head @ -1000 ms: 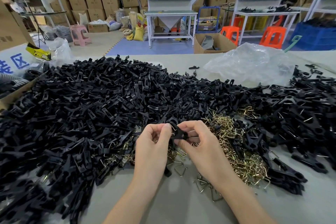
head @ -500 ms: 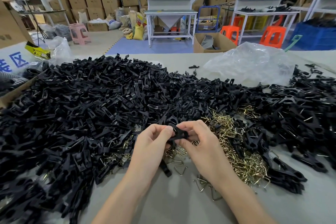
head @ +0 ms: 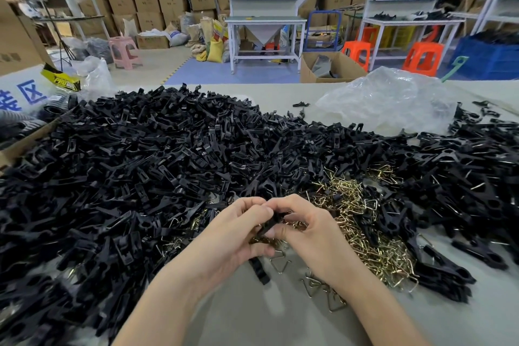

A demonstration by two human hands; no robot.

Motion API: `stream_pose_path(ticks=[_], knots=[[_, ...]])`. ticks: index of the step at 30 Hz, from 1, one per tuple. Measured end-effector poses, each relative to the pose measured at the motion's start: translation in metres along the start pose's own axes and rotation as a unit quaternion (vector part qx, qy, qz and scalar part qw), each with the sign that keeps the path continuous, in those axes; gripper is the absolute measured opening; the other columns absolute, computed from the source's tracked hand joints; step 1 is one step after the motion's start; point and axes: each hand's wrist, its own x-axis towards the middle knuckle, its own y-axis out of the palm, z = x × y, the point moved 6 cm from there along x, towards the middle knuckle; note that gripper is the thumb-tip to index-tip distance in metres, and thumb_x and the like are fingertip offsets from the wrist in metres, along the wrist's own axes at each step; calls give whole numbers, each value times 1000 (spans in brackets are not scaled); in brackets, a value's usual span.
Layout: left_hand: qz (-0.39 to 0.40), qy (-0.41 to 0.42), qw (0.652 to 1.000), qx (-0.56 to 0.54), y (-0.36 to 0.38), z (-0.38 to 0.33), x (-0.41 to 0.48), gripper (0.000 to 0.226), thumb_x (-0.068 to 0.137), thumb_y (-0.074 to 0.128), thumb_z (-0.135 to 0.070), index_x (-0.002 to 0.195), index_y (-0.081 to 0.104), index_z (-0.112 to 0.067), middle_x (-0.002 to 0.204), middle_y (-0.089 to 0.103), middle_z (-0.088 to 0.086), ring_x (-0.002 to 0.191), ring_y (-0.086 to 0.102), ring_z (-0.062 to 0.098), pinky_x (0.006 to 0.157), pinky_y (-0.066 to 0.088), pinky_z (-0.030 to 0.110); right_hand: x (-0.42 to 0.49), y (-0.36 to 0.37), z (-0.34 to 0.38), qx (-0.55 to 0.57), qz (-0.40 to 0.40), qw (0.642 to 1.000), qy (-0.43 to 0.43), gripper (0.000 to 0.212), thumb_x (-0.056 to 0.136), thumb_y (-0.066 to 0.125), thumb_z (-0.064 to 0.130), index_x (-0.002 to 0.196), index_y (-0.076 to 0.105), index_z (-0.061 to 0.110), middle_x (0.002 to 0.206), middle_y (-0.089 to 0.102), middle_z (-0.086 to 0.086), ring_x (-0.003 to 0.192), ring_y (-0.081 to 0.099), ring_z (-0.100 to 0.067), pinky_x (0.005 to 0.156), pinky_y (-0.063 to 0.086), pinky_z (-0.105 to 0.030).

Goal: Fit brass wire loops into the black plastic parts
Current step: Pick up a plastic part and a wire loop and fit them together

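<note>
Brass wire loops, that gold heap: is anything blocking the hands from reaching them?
Nothing visible blocks them. The brass wire loops lie uncovered right beside the right hand. For now that hand and the left hand both grip one black plastic part.

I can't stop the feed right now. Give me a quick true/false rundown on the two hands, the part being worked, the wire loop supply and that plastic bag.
1. The left hand and right hand both grip one black plastic part between them. True.
2. The main heap of brass wire loops lies at the far left edge of the table. False: it lies just beyond and to the right of the hands.
3. A clear plastic bag lies on the table beyond the piles, to the right. True.
4. The right hand lies flat and idle on the table. False: its fingers are curled round the part.
</note>
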Motion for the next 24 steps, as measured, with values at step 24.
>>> stream_pose_path(ticks=[24], knots=[[-7,88,980,180,6,-1,-3,42,79,52,-67,74,67,-28,49,35,-7,39,28,9,38,25,20,-7,9,14,196,104,974,56,55,82,79,20,134,62,28,118,69,-16,109,71,-19,90,55,-23]])
